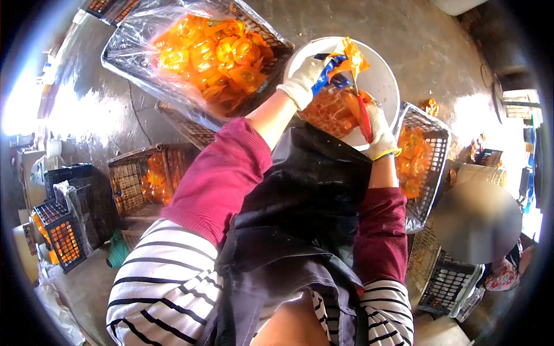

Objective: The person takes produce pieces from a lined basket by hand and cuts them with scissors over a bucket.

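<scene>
Wet-looking grey floor (415, 49) spreads around a white bucket (388, 72) at one o'clock, with a plastic-lined crate (130, 43) of orange packets (222, 55) at eleven. Over the bucket, the gloved left hand (314, 79) has its blue-coated fingers drawn together, pinching a bright orange piece (354, 56) near the rim's twelve o'clock. The gloved right hand (380, 131), at the bucket's four o'clock, is curled closed around a red-handled tool (363, 115) pointing up toward that piece.
</scene>
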Available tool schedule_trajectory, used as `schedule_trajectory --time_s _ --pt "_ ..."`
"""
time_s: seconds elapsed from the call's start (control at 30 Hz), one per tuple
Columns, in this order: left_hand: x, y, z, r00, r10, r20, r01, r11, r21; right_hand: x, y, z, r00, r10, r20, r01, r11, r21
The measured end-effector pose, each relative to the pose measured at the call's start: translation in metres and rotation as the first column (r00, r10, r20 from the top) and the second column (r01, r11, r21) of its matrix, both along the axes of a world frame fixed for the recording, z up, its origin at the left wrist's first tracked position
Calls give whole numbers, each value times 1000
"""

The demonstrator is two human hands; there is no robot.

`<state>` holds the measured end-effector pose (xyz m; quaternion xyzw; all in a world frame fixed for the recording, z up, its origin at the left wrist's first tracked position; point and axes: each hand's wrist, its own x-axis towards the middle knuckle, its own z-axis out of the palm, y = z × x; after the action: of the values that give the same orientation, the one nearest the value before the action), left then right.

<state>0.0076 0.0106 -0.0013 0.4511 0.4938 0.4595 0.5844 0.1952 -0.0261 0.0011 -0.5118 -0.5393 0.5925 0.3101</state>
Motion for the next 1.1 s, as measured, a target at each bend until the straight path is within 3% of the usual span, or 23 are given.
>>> schedule_trajectory --time_s 0.03,0.07,0.13,0.17,0.23,0.27,0.3,0.37,0.4,0.43,0.47,0.5,0.53,0.6,0.63,0.7,0.77,0.83,0.9,0.93,0.97,1.03,1.1 --pt "3 1 -4 992 8 124 -3 999 -38 3 -1 2 999 12 32 -15 997 75" --pt "5 2 -12 969 23 246 -4 997 -77 3 -1 6 998 5 66 -8 999 42" --pt "10 1 -8 983 -40 179 49 998 -48 -6 -4 20 991 -3 132 6 1000 -22" --pt "10 4 -4 997 -18 79 36 974 -223 -9 -6 18 1000 -29 -1 28 990 -139" --pt "23 -4 5 969 -18 -248 38 996 78 -15 -10 1 961 -119 -251 20 931 -365" --pt "27 -4 -10 916 77 -394 -36 993 111 -10 -5 -32 967 -81 -241 10 960 -280" --pt "28 -11 6 900 36 -435 -11 998 59 -6 0 -64 973 -47 -227 2 981 -193" --pt "25 -12 -5 784 159 -601 -6 969 248 -17 -17 -49 912 -25 -410 -80 968 -236" --pt "20 -16 3 707 335 -622 -4 882 471 -25 -27 -31 869 -33 -494 -110 960 -257" --pt "11 -11 2 763 435 -478 -63 786 615 -24 -25 -35 889 -30 -457 -81 972 -221" --pt "-6 -8 0 744 362 -561 -92 888 451 -24 -22 -40 908 -30 -418 -53 981 -184" --pt "-27 -14 11 756 326 -567 -129 924 359 -27 -24 -13 806 -249 -537 -31 888 -458" --pt "-49 -19 22 767 291 -572 -164 951 264 -38 -29 16 774 -407 -485 87 828 -555" --pt "-105 -10 -15 683 247 -687 -9 944 331 -24 -26 15 788 -306 -534 99 919 -381" --pt "-132 -13 -20 505 184 -843 137 948 288 -18 -22 13 813 -272 -515 144 951 -274" --pt "-151 -50 -21 -53 137 -989 299 947 115 -2 -15 11 710 -353 -609 316 933 -172" --pt "-189 -42 -71 -165 -31 -986 410 907 -97 15 -7 14 537 -375 -756 407 900 -157" --pt "-198 -38 -81 -67 41 -997 407 913 11 39 0 19 301 -376 -876 453 865 -215" --pt "-196 -22 -83 -34 -119 -992 381 917 -123 54 -5 16 49 -391 -919 506 803 -315" --pt "-189 -25 -70 -57 -65 -996 362 929 -81 53 -6 16 29 -319 -947 448 851 -273" --pt "-185 -21 -53 -91 -324 -942 308 890 -336 50 -6 15 4 -245 -969 388 894 -225" --pt "-183 -25 -38 -105 -387 -916 325 857 -400 51 -2 6 41 -194 -980 311 935 -172" --pt "-190 -31 -49 -37 -294 -955 403 870 -283 59 11 -1 175 -225 -959 278 945 -171"
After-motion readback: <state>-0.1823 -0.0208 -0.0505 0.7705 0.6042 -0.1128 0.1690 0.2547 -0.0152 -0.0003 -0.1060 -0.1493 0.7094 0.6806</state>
